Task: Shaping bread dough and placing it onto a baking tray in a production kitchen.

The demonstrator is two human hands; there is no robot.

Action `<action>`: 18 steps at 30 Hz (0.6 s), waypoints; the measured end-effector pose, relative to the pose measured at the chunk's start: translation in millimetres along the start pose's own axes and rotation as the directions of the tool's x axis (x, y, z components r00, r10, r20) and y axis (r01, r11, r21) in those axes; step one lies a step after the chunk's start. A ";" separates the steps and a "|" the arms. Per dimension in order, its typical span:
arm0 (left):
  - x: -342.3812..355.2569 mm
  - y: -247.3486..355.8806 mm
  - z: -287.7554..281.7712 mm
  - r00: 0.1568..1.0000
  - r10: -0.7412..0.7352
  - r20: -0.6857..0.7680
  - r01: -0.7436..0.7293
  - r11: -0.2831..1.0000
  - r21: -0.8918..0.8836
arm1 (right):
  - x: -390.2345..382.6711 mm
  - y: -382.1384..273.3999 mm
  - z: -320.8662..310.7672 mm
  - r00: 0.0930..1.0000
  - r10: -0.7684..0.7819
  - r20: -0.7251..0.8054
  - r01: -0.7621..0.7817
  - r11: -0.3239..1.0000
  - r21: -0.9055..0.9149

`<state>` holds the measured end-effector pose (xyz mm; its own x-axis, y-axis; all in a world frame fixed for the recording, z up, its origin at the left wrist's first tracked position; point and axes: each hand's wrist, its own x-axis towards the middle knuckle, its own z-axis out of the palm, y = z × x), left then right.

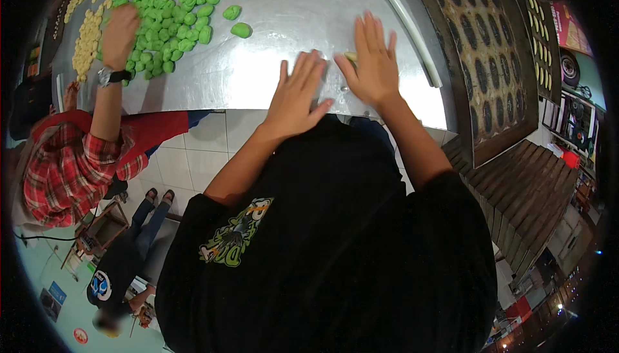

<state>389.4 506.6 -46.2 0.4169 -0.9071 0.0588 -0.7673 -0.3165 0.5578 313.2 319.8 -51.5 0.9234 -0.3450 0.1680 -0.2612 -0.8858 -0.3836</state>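
My left hand [298, 95] lies palm down, fingers spread, on or just over the steel table [290, 24] near its front edge. To its right, my right hand [372, 69] is palm down with fingers outstretched, slightly blurred, over a small pale yellowish piece [351, 56], apparently dough, that is partly hidden by it. A long white rod [406, 24] lies to the right of my hands. Beyond them on the left are loose green dough lumps [174, 11] and a mass of small pale yellow pieces [86, 47].
A co-worker in plaid [71, 172] reaches into the lumps with a hand [119, 34]. Another person [116, 269] is at lower left. Metal trays [480, 63], one with oval recesses, another holding pale oblong pieces [540, 37], stand at right above stacked wooden boards [529, 205].
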 end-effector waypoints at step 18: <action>-5.6 -11.2 9.0 0.959 -0.114 -0.260 0.101 0.993 -0.062 | 102.0 21.2 5.6 0.974 -0.014 0.227 -0.040 0.972 0.231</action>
<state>391.3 512.7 -60.3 0.6137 -0.7616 0.2081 -0.6894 -0.3884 0.6115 403.5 267.6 -47.6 0.9668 -0.2529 -0.0369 -0.2254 -0.7758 -0.5894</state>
